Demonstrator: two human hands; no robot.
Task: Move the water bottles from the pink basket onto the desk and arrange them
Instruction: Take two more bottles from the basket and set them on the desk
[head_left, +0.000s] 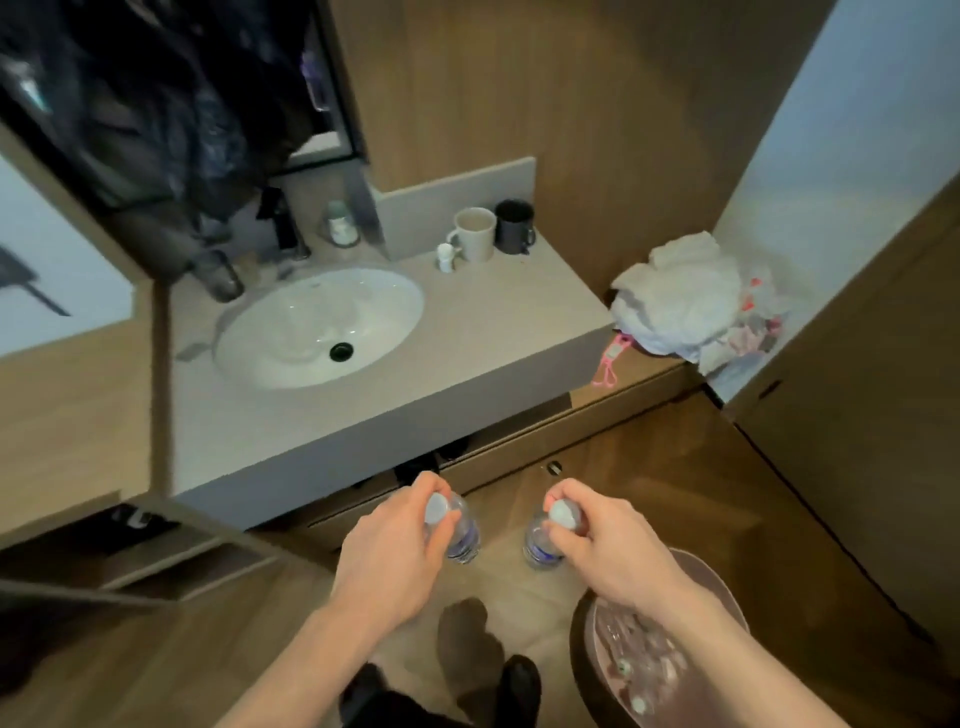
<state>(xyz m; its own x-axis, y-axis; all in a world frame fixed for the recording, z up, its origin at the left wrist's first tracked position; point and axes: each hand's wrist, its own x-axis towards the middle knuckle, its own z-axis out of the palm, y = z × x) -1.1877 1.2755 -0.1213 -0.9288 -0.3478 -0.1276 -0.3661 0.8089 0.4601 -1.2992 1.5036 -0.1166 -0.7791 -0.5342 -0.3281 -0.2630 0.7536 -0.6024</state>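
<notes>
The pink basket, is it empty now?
Not empty. Under the right arm, the pink basket holds more bottles; white caps show inside.

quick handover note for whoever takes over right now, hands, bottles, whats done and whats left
Left hand: gripping a clear plastic water bottle with a white cap by its neck, held in the air.
Right hand: gripping a second clear white-capped bottle the same way.
Round pink basket: on the floor at lower right, more bottles inside.
Done: two bottles lifted out.
Left: none stand on the beige counter around the white oval sink; set these down, fetch the rest, arrange them.
</notes>
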